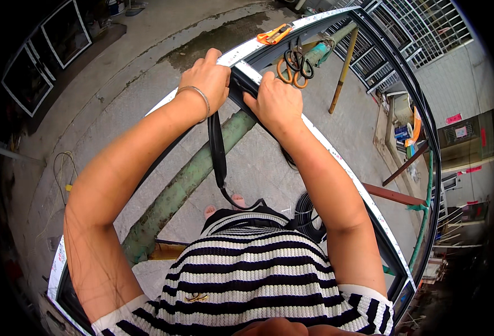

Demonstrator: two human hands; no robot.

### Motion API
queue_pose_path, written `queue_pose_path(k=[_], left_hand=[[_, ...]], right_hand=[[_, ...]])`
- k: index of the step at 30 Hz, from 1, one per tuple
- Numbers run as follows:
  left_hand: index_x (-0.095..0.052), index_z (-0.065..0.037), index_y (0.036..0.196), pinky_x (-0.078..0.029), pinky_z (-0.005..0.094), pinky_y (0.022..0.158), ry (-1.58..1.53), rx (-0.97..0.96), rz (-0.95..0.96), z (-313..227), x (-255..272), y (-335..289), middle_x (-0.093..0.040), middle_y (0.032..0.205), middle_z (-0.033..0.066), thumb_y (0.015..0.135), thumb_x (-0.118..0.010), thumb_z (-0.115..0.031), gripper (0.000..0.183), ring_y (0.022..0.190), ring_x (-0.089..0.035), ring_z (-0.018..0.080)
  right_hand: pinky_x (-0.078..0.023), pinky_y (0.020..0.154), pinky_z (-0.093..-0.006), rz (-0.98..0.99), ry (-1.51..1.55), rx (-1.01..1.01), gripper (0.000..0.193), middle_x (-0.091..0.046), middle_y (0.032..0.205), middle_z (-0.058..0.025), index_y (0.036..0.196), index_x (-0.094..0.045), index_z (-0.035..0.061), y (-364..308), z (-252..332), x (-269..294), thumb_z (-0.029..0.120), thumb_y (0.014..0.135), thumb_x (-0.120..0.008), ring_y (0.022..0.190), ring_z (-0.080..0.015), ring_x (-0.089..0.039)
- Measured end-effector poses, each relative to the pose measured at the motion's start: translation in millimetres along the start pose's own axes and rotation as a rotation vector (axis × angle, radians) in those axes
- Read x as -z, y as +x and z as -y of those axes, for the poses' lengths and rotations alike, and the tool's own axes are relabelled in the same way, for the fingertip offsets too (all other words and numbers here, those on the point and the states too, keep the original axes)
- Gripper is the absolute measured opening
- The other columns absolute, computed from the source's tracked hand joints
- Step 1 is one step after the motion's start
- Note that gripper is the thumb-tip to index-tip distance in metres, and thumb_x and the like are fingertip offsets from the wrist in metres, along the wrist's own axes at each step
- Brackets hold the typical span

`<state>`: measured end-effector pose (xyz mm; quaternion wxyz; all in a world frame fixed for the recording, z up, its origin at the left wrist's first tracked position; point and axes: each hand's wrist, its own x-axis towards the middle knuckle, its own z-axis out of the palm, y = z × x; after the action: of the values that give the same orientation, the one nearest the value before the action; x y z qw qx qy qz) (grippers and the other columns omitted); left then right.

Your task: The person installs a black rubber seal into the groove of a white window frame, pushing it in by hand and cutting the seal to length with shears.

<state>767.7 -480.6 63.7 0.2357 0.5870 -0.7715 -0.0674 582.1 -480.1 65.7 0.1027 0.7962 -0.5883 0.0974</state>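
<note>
A large window frame [325, 136] with black profiles and white printed film along its edges lies in front of me. At the joint where a crossbar meets the far side, my left hand [206, 78] is closed, its fingers curled down against a black rubber seal strip [217, 151]. The strip hangs from there toward my waist. Just to the right, my right hand [278, 101] is closed over the crossbar, thumb pressed to the black strip at the joint. What lies under its fingers is partly hidden. Beyond it hang scissors [295, 70] with orange and black handles.
An orange utility knife [274, 35] rests on the frame's far edge. Under the frame runs a thick green pipe [174, 187]. A coil of black strip [308, 217] sits by my right side. White metal grilles [426, 22] and red-brown bars [395, 193] stand at right.
</note>
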Motion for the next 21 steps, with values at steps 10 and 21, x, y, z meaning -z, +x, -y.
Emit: queue_pose_path(k=[10,21], left_hand=[[-0.072,-0.006,0.078,-0.053,0.0465,0.1,0.009,-0.092,-0.064,-2.3,5.2,-2.8,-0.052,0.145,0.0116,0.076,-0.08,-0.01,0.009,0.128,-0.054,0.0337],[-0.06,-0.008,0.093,-0.043,0.0455,0.099,0.111,-0.209,-0.187,-1.2,25.7,-23.4,-0.057,0.131,0.0139,0.07,-0.089,-0.011,0.037,0.119,-0.054,0.0349]], right_hand=[[-0.06,0.066,-0.0441,-0.018,0.077,0.056,0.049,-0.071,0.092,-0.0169,0.103,-0.053,0.0028,19.5,4.7,-6.8,0.043,0.088,-0.076,0.079,-0.035,-0.074],[-0.06,0.069,-0.0431,-0.033,0.151,0.088,0.057,-0.068,0.097,-0.0162,0.105,-0.051,0.0033,11.6,3.9,-8.6,0.036,0.077,-0.088,0.086,-0.0331,-0.073]])
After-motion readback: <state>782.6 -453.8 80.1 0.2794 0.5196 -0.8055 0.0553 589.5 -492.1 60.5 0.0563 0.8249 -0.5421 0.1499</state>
